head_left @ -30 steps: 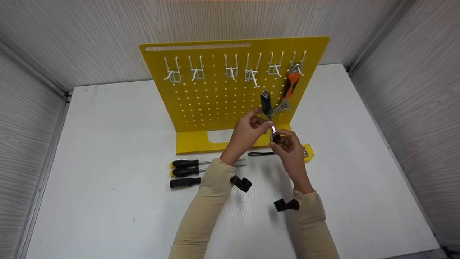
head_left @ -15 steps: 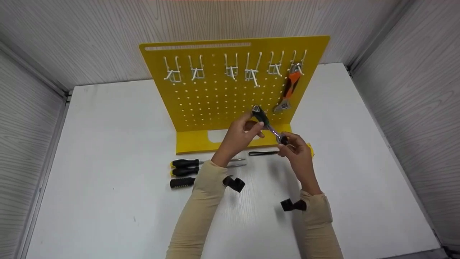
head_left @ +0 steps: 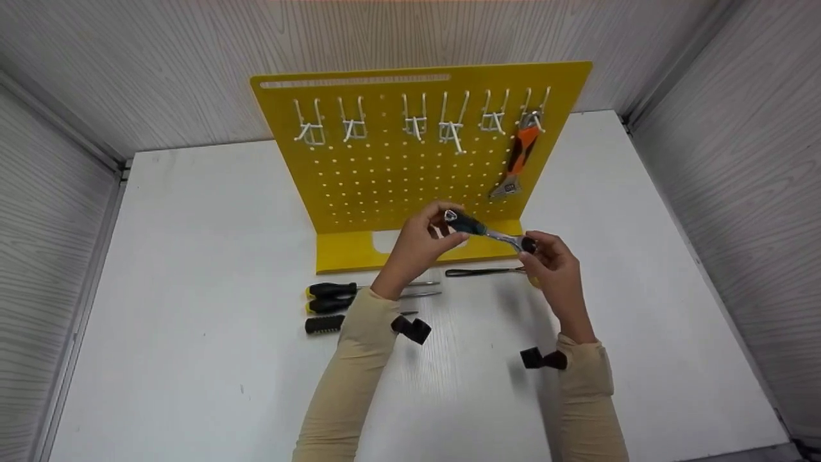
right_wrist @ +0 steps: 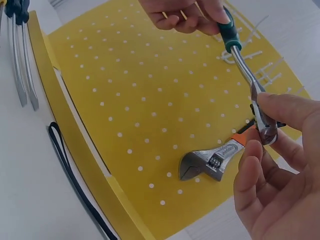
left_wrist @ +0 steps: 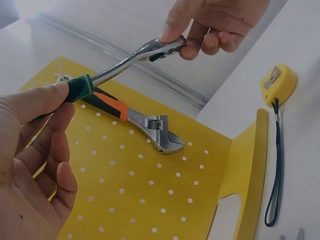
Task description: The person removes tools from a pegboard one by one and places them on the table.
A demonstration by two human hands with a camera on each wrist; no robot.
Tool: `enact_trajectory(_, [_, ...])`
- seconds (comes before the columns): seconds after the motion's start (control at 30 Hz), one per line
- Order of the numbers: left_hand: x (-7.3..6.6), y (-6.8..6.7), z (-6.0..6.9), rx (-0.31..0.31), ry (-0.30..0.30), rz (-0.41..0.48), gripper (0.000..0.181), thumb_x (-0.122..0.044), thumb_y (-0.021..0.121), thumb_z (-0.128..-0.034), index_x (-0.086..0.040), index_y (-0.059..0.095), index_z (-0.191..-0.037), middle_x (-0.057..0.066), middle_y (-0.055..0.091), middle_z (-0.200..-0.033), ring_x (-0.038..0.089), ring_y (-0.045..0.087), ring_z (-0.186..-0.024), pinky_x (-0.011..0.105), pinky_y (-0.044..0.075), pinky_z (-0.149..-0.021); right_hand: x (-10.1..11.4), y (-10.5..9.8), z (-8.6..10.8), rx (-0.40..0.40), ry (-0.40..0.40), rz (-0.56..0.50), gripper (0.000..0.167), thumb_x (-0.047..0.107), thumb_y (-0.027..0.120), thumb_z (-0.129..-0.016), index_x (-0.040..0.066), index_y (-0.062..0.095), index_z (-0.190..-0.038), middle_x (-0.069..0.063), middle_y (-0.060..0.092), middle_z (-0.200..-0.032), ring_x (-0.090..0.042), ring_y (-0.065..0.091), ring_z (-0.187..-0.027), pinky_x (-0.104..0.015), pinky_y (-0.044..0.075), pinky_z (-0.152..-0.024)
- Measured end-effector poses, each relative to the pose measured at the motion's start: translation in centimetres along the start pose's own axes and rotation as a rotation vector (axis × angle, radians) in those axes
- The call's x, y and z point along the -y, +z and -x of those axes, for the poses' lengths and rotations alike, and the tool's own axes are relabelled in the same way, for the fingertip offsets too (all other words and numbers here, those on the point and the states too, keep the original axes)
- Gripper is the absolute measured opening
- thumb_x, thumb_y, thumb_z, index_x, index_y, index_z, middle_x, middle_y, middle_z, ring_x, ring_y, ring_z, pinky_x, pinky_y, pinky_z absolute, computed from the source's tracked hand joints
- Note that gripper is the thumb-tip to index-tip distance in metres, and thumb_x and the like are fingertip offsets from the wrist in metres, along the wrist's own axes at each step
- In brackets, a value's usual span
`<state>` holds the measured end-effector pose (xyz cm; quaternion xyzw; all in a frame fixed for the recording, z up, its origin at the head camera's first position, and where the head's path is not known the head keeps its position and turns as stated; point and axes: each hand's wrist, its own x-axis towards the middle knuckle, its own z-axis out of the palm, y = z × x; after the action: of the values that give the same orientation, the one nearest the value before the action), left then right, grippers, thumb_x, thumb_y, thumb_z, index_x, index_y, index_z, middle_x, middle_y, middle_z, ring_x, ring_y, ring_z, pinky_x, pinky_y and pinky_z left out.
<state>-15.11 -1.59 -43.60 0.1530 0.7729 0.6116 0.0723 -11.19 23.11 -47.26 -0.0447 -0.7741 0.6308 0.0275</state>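
A ratchet wrench (head_left: 501, 236) with a dark green handle and chrome shaft is held between both hands in front of the pegboard. My left hand (head_left: 420, 244) pinches the handle between thumb and fingers, as the left wrist view shows the green grip (left_wrist: 80, 88). At the other end, my right hand (head_left: 557, 269) pinches the chrome ratchet head (right_wrist: 265, 122) with thumb and fingertips. The tool lies nearly level, its head slightly lower in the head view. Behind it, an adjustable wrench (head_left: 518, 154) with an orange and black handle hangs on the rightmost hook.
The yellow pegboard (head_left: 385, 186) stands on the white table (head_left: 211, 256), with several white hooks (head_left: 452, 128) along its top. Screwdrivers (head_left: 330, 290) lie at its front left. A yellow tape measure (left_wrist: 277, 85) with a black strap (head_left: 474, 273) lies at front right.
The ratchet wrench has turned from upright to nearly level. My right hand has moved right with the head, and my left hand has shifted slightly left and down with the handle.
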Motion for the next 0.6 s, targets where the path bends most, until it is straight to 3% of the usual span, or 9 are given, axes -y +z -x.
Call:
enact_trajectory(0.17, [0.6, 0.3, 0.4, 0.004, -0.018, -0.067, 0.036, -0.024, 0.071, -0.088, -0.016, 0.061, -0.121, 0.003, 0.064, -0.102, 0.015, 0.053, -0.089, 0.027, 0.042, -0.076, 0.2, -0.9, -0.5, 0.021, -0.015, 0.132, 0.041, 0.024, 0.069, -0.09, 0.012, 0.058, -0.128, 0.001, 0.056, -0.102, -0.014, 0.049, -0.089, -0.018, 0.044, -0.072])
enact_trajectory(0.3, [1.1, 0.7, 0.6, -0.021, -0.027, -0.1, 0.033, -0.023, 0.074, -0.0855, -0.016, 0.065, -0.117, 0.004, 0.062, -0.1, 0.017, 0.049, -0.087, 0.027, 0.04, -0.074, 0.1, -1.2, -0.7, 0.035, -0.022, 0.229, 0.042, 0.021, 0.069, -0.09, 0.013, 0.057, -0.128, 0.002, 0.052, -0.098, -0.014, 0.043, -0.086, -0.022, 0.036, -0.07])
enact_trajectory(0.43, [1.4, 1.2, 0.9, -0.055, -0.009, -0.2, 0.031, -0.022, 0.076, -0.0827, -0.016, 0.068, -0.112, 0.003, 0.066, -0.104, 0.019, 0.05, -0.087, 0.029, 0.04, -0.074, -0.3, -1.6, -0.7, 0.043, -0.039, 0.301, 0.042, 0.022, 0.07, -0.088, 0.014, 0.057, -0.127, 0.001, 0.051, -0.097, -0.015, 0.039, -0.083, -0.025, 0.033, -0.07])
enact_trajectory(0.6, [2.4, 1.9, 1.4, -0.088, 0.011, -0.353, 0.028, -0.025, 0.078, -0.0807, -0.017, 0.07, -0.106, -0.002, 0.068, -0.106, 0.02, 0.057, -0.095, 0.03, 0.047, -0.08, -0.8, -2.1, -0.5, 0.079, -0.038, 0.415, 0.042, 0.026, 0.072, -0.087, 0.014, 0.059, -0.125, -0.003, 0.059, -0.107, -0.017, 0.043, -0.09, -0.025, 0.036, -0.076])
